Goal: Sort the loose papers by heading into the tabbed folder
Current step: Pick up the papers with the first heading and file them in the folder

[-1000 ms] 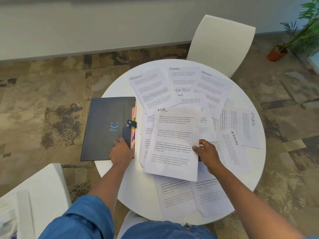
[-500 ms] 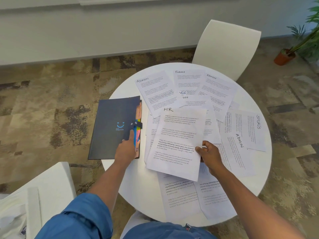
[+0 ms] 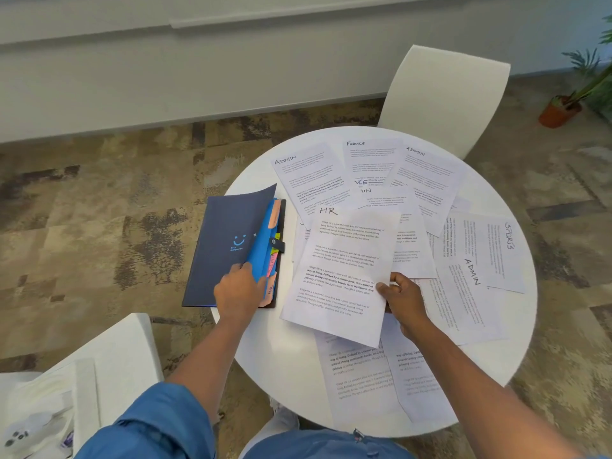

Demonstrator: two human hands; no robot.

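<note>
Paper covers most of the round white counter (image 3: 284, 359): thin printed sheets, overlapping, with handwritten headings. Two read ADMIN at the far side (image 3: 311, 183) (image 3: 427, 180), one FINANCE (image 3: 369, 157), one SPORTS (image 3: 496, 253) turned sideways, another ADMIN (image 3: 463, 286) beside it.

The right hand (image 3: 402, 301) pinches the HR sheet (image 3: 344, 276) at its right edge, thumb on top, fingers underneath; the sheet is lifted a little and bows slightly above the others.

The folder (image 3: 222, 253) lies at the counter's left edge, partly overhanging it. Its matte dark-blue cover carries a small blue smile mark. The left hand (image 3: 236, 293) grips the cover's right edge, fingers curled under it.

Half a second ago the cover lay flat and strapped; now it is raised and curving, its far corner peaked, showing bright blue dividers (image 3: 261, 253) and peach, yellow and pink tabs (image 3: 273, 260). The black snap strap (image 3: 277, 244) now hangs loose. The HR sheet sits much where it was.

Tab writing is too small to read, except what looks like HR on the nearest one. Two headings mid-counter are half covered, showing only "CE" and "IN". Near sheets (image 3: 364, 376) are blurred. A white chair (image 3: 443, 97) stands beyond; a potted plant (image 3: 563, 109) is cut off at right.
</note>
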